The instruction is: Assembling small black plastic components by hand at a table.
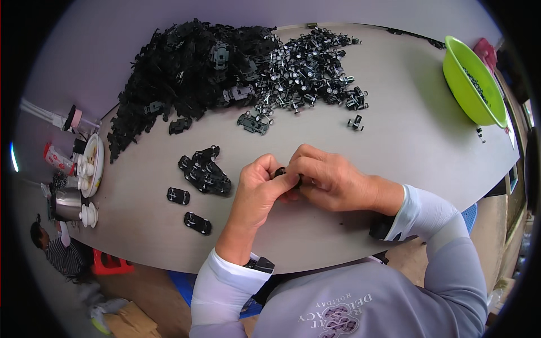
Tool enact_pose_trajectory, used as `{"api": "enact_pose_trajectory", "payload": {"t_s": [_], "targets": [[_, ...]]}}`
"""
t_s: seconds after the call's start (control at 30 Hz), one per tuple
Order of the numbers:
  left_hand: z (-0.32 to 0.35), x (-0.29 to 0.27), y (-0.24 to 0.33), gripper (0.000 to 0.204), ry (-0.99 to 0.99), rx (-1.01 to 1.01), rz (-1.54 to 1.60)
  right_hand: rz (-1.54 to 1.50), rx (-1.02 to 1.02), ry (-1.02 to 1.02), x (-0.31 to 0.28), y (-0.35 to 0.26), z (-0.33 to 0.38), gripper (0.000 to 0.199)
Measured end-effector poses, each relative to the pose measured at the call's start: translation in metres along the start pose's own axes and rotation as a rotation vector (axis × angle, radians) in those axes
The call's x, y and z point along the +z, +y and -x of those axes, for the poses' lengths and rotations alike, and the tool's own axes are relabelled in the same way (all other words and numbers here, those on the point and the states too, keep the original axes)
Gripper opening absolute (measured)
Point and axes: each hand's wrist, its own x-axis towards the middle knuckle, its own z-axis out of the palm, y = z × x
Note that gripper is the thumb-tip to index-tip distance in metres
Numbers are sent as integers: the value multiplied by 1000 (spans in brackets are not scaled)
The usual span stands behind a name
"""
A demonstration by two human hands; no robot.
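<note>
My left hand and my right hand meet above the near middle of the table. Both are closed on a small black toy car part, pinched between thumbs and fingers and mostly covered by them. Left of my left hand lies a small heap of black toy car bases with wheels. Two single ones, a black toy car base and another black base, rest beside the heap. Further off, a dark toy car chassis lies at the edge of the big piles.
A large pile of black plastic chassis parts covers the far left, adjoining a pile of small wheel axles. A lime green basin stands far right. At the left edge are a white oval tray and a metal pot. Another person sits beyond.
</note>
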Motion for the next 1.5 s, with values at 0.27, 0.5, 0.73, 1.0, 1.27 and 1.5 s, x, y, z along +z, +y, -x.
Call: {"api": "enact_pose_trajectory", "payload": {"t_s": [0.27, 0.5, 0.73, 1.0, 1.27, 1.5], "targets": [[26, -69, 35, 21, 520, 143, -664, 616, -109, 134, -38, 70, -36, 17], [-16, -41, 56, 35, 531, 538, -1270, 579, -102, 34, -35, 77, -37, 9], [-65, -28, 19, 45, 505, 433, -1423, 519, 165, -111, -40, 57, -31, 13], [-44, -4, 5, 36, 353, 452, -1238, 600, -106, 86, -19, 84, -50, 14], [-30, -3, 0, 23, 400, 375, -1073, 450, -144, 95, -22, 71, -44, 17], [-24, -17, 9, 12, 154, 65, -176, 648, -102, -98, -20, 65, -39, 14]]}}
